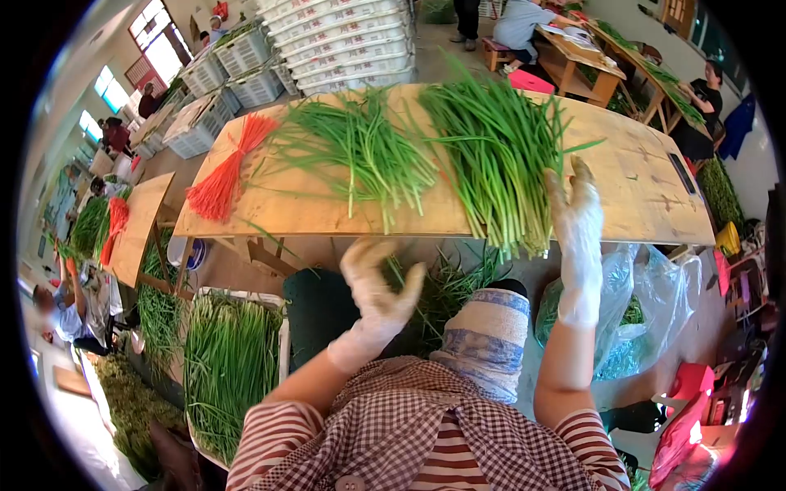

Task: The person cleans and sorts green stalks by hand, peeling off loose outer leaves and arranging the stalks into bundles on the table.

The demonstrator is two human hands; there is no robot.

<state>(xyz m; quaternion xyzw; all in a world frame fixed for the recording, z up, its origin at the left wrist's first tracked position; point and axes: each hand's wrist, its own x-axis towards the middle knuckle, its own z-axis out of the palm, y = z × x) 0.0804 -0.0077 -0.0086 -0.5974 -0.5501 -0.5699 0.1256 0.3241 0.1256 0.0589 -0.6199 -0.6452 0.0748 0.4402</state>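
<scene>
On the wooden table (647, 172) lie a large pile of long green stalks (499, 155) and a looser, smaller pile (360, 147) to its left. My right hand (580, 209), in a pale thin glove, rests against the right side of the large pile, fingers stretched upward. My left hand (378, 286), also gloved and slightly blurred, is in the air just in front of the table's near edge, its fingers apart and nothing in them. A bundle of red ties (232, 170) lies at the table's left end.
A white crate (285, 327) full of green stalks stands at lower left. Clear plastic bags (647, 303) hang or lie below the table at right. A dark phone-like object (681, 173) lies at the table's right end. Stacked white crates (344, 45) stand beyond; other people sit farther off.
</scene>
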